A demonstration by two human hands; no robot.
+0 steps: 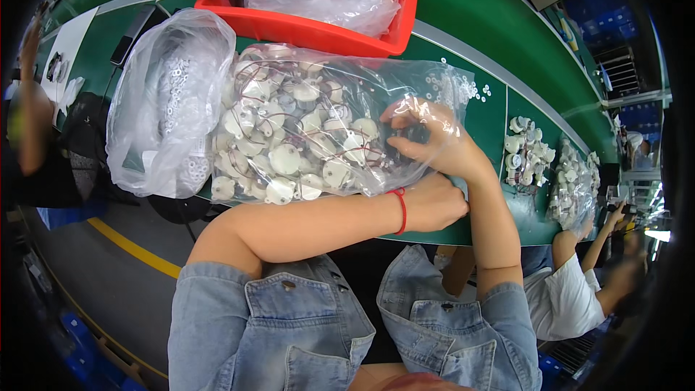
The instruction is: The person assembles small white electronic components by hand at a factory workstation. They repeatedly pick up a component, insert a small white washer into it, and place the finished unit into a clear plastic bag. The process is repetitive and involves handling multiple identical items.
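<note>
My right hand (pixel 427 141) reaches, fingers curled, inside the clear parts bag (pixel 304 130) on the green conveyor table (pixel 470 22), left hand (pixel 434 203) resting closed at its near edge.

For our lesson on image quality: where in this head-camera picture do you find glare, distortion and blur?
Head view: glare streaks the clear bag of round white parts that the right hand reaches into; the green table's edge bows from the fisheye; a black vignette rings the frame; the co-worker's arms at right look smeared.

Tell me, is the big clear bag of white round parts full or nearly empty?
Full: the clear bag bulges with white round parts, and the right hand reaches inside.
</note>
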